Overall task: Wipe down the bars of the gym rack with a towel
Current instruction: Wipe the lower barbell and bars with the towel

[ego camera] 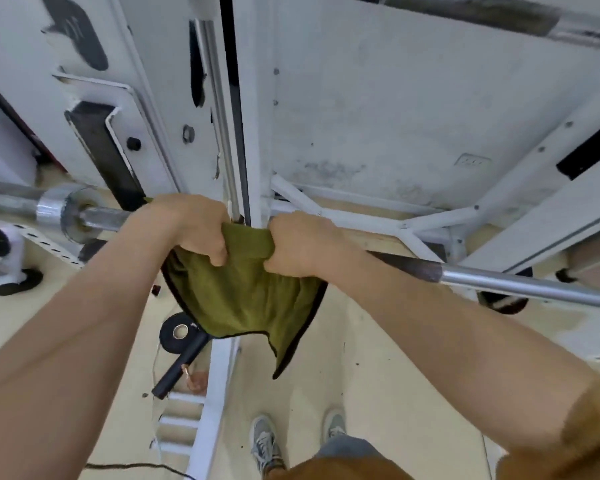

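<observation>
Olive-green terry towel point(243, 292) is draping over a long steel barbell point(499, 280) on the white gym rack point(246, 133), left hand point(191, 226) and right hand point(298, 244) both clenching it; the loose hanging corner risks slipping off mid-stroke.

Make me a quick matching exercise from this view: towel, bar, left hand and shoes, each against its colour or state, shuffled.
Column one:
1 towel
2 bar
3 left hand
4 shoes

Column two:
a grey, at the bottom of the view
b grips the towel
c olive green, hanging down
d silver, running left to right

Pairs: 1-c, 2-d, 3-b, 4-a.
</observation>
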{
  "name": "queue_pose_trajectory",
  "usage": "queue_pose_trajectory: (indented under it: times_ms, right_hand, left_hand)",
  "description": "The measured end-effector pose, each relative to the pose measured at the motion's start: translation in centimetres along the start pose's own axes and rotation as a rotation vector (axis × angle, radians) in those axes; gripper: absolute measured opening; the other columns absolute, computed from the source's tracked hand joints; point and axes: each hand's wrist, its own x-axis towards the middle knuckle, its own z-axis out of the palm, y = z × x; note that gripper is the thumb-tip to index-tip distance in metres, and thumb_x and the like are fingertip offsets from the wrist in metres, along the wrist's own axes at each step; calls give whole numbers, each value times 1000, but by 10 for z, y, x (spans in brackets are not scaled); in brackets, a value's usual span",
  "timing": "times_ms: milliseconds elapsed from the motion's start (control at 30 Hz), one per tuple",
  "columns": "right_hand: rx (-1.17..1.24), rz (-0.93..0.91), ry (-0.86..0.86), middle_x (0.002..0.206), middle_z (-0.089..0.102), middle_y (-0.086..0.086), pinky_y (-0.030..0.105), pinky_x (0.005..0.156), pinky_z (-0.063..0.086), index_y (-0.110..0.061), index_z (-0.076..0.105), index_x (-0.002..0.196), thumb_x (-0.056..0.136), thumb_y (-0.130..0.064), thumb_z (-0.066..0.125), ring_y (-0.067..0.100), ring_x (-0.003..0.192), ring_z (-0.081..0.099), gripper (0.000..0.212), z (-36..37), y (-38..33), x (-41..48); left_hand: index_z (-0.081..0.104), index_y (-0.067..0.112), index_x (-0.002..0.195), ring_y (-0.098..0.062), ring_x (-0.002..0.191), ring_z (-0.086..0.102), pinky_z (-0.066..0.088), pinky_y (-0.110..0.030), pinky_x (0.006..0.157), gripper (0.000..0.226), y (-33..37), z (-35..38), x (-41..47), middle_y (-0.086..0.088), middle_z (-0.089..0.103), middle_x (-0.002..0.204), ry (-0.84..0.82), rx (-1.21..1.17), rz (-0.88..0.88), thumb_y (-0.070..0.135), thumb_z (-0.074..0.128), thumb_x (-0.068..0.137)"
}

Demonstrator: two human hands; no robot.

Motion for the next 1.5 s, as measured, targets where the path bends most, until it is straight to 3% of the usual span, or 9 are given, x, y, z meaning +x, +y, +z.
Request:
queue_pose_trajectory:
  times_ms: [133, 233, 333, 467, 600, 733, 933, 1167, 1500]
  right_hand:
    - [-371, -40, 688, 63, 58, 2, 25, 46, 25, -14, 58, 80, 71, -11, 71, 20, 48, 52, 17, 38, 3, -29]
    - [-319, -1, 684, 59, 58, 3, 27, 47, 31, -13, 59, 74, 56, -6, 75, 22, 48, 56, 25, 38, 4, -30]
    - [-226, 28, 499, 69, 59, 0, 28, 50, 28, -13, 58, 90, 74, -9, 68, 23, 61, 61, 19, 24, 15, -38]
    - [-116, 79, 320, 61, 41, -5, 25, 48, 26, -18, 41, 75, 85, -20, 51, 18, 53, 45, 15, 22, 67, -62]
    - [-103, 189, 317, 72, 57, -8, 30, 63, 48, -27, 55, 81, 83, -35, 47, 19, 70, 60, 12, 28, 133, -107]
    - [-215, 350, 267, 66, 43, -13, 25, 52, 36, -28, 54, 88, 89, -45, 45, 13, 63, 50, 20, 21, 196, -175]
    - [-163, 291, 297, 84, 56, -5, 38, 83, 37, -23, 49, 93, 87, -46, 50, 21, 75, 52, 23, 22, 149, -154]
    - [-205, 177, 538, 98, 66, 3, 40, 82, 41, -16, 58, 108, 89, -54, 54, 25, 89, 62, 43, 40, 149, -153]
    - [-305, 742, 318, 79, 55, -8, 49, 102, 32, -26, 49, 83, 82, -60, 51, 17, 86, 58, 35, 40, 334, -290]
  left_hand:
    - [62, 31, 82, -17, 74, 61, 52, -33, 66, 17, 5, 10, -6, 6, 63, 77, 121, -24, 10, 32, 65, 65]
    - [53, 27, 75, -30, 72, 59, 37, -35, 66, 21, 27, 58, -16, 3, 58, 68, 770, 4, 62, 23, 57, 54]
    - [62, 21, 90, -29, 84, 59, 29, -42, 85, 37, 74, 83, -12, 1, 65, 85, 970, 11, -36, 20, 69, 54]
    - [59, 21, 89, -25, 82, 60, 29, -39, 87, 27, 121, 80, -5, 3, 64, 84, 973, 42, 22, 22, 69, 64]
    - [59, 26, 99, -20, 88, 61, 36, -37, 87, 30, 189, 71, -6, 7, 65, 91, 910, 73, 109, 29, 70, 71]
    - [60, 23, 103, -21, 89, 61, 41, -36, 87, 36, 260, 70, -4, 4, 66, 93, 911, 32, 232, 31, 72, 70]
    - [58, 25, 96, -24, 88, 62, 44, -36, 81, 29, 194, 62, -14, 4, 62, 88, 834, 125, 57, 43, 68, 76]
    - [53, 23, 65, -23, 54, 55, 47, -31, 55, 16, 194, 50, -14, 6, 52, 57, 728, 127, -48, 29, 67, 61]
    - [49, 23, 74, -16, 40, 28, 13, -23, 43, 22, 447, 48, 20, 6, 40, 51, 733, 257, 264, 28, 71, 73]
